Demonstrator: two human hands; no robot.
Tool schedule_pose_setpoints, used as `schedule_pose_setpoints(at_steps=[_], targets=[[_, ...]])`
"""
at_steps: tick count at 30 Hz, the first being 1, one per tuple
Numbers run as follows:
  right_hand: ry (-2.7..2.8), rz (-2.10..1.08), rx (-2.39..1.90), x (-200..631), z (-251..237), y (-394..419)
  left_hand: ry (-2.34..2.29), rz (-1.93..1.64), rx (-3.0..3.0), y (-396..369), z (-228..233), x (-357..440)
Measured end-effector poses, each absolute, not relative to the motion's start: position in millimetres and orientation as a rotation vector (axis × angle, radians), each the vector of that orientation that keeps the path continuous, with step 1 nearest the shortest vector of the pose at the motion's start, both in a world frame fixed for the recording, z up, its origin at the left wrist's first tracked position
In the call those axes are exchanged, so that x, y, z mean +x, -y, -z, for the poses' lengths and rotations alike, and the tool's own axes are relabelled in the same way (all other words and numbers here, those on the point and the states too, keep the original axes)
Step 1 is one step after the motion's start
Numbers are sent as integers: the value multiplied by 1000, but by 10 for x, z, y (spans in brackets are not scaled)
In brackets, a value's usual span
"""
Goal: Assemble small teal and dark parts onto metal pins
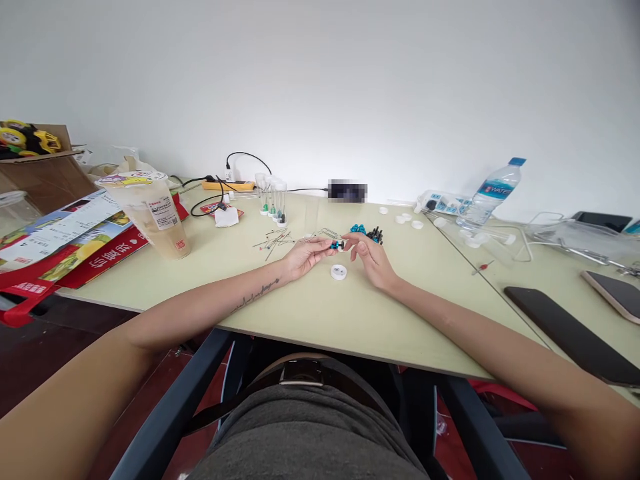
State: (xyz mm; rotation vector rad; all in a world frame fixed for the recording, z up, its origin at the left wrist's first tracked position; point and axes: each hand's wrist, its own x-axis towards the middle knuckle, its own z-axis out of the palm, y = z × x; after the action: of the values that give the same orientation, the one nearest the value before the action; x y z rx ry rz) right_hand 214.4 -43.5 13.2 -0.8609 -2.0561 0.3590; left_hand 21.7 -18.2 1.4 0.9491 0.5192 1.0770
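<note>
My left hand is closed, pinching a small blue and black part between thumb and fingertips above the table. Just right of it, my right hand has its fingers bent and apart, with the fingertips close to the part's black end. Whether they touch it I cannot make out. Below both hands lies a round white cap. Behind my right hand is a pile of similar blue and black parts. Thin metal pins are scattered beyond my left hand.
Clear tubes with white bases stand at the back, and loose white caps lie right of them. A drink cup is at left, a tilted water bottle at right. A black phone rests near my right forearm.
</note>
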Motion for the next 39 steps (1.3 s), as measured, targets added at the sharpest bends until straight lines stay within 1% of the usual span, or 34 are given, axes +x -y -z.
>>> schedule_pose_setpoints(at_steps=[9, 15, 21, 39], targets=[[2078, -349, -859, 2150, -123, 416, -539, -1073, 938, 176, -19, 216], [2091, -292, -957, 2129, -113, 405, -522, -1059, 940, 176, -15, 212], [2120, -238, -890, 2126, -104, 388, -525, -1071, 942, 186, -16, 215], [2121, -193, -917, 2108, -139, 428, -535, -1082, 923, 228, -66, 216]])
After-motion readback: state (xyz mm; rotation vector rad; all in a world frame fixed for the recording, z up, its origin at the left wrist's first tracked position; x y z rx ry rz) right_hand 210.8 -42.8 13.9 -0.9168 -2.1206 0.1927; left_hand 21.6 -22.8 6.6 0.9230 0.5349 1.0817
